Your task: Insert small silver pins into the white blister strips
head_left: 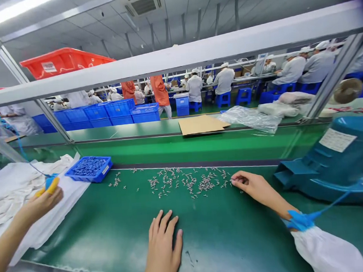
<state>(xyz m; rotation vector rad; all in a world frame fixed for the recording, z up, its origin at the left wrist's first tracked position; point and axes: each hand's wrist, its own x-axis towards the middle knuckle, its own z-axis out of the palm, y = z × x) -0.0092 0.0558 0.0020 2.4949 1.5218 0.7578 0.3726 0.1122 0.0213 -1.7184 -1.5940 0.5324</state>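
Note:
My left hand (163,249) lies palm down on the green work surface (114,236), fingers spread, holding nothing. My right hand (250,185) reaches in from the right, wearing a blue wrist strap (301,219) below a white sleeve. Its thumb and fingers are pinched together at the right edge of a scatter of small silvery metal parts (206,183). Whatever lies between these fingertips is too small to make out. A smaller cluster of the same parts (116,181) lies further left.
Another person's hand (50,197), at left, has yellow finger coverings and a blue item. A blue tray (104,170) of small blue pieces stands near white cloth (62,206). A teal machine (329,163) stands at right. Cardboard (199,124) and plastic film (255,118) lie behind.

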